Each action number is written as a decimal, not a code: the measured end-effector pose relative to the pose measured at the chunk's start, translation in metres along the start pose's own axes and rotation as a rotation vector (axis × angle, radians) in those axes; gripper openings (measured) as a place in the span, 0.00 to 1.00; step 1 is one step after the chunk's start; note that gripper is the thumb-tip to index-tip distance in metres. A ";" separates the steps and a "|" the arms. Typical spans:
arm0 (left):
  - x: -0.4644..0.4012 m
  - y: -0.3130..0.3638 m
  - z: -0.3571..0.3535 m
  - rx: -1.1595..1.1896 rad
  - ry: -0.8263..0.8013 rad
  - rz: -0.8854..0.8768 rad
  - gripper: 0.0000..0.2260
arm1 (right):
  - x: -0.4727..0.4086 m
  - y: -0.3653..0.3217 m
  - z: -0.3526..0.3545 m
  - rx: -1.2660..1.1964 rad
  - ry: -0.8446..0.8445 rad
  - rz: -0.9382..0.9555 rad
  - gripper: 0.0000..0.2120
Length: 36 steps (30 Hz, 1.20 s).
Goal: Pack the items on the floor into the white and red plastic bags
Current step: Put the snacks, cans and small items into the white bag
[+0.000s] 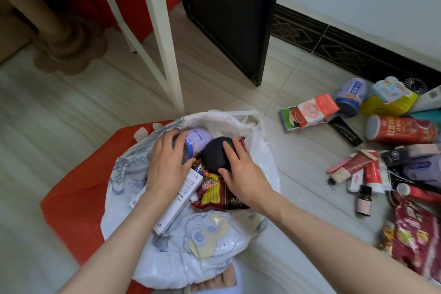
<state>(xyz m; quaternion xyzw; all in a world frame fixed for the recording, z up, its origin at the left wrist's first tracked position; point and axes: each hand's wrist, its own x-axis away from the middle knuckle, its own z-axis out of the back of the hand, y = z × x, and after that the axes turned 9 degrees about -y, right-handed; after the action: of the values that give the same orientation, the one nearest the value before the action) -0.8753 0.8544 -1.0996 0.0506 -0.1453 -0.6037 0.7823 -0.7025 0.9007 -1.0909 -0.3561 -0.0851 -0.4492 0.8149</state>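
Note:
A white plastic bag (260,157) with a cartoon print stands open on the floor, on top of a flat red plastic bag (78,188). Inside it lie a pale purple can (198,137), a round black object (216,154), a long white box (183,196) and a red and yellow snack packet (214,192). My left hand (167,162) rests over the can's dark end, fingers curled on it. My right hand (238,167) grips the round black object from the right. Both hands are inside the bag's mouth.
Several items lie on the tiles at right: a red-white carton (312,110), a blue can (349,95), a red tube can (401,130), a yellow pack (389,99), a small brown bottle (364,200), tubes, snack packets (415,234). White frame legs (164,38) and a dark door (229,12) stand behind.

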 end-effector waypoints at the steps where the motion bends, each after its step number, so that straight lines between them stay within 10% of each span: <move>1: 0.000 -0.001 0.000 -0.009 -0.015 0.018 0.27 | 0.001 0.002 0.000 0.011 -0.022 0.017 0.30; 10: 0.031 0.038 -0.007 -0.020 0.038 -0.181 0.16 | 0.041 0.037 0.023 0.148 0.013 0.103 0.26; 22: 0.024 0.191 -0.079 0.222 -0.125 -0.556 0.17 | 0.147 0.195 0.058 -0.084 0.319 -0.473 0.14; 36: -0.028 0.301 -0.128 0.149 -0.376 -0.433 0.21 | 0.136 0.238 0.028 -0.241 0.255 -0.639 0.20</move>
<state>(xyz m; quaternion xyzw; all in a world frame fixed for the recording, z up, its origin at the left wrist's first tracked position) -0.5649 0.9489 -1.1499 0.0249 -0.3172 -0.7431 0.5887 -0.4292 0.9096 -1.1277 -0.3461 -0.0365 -0.7288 0.5897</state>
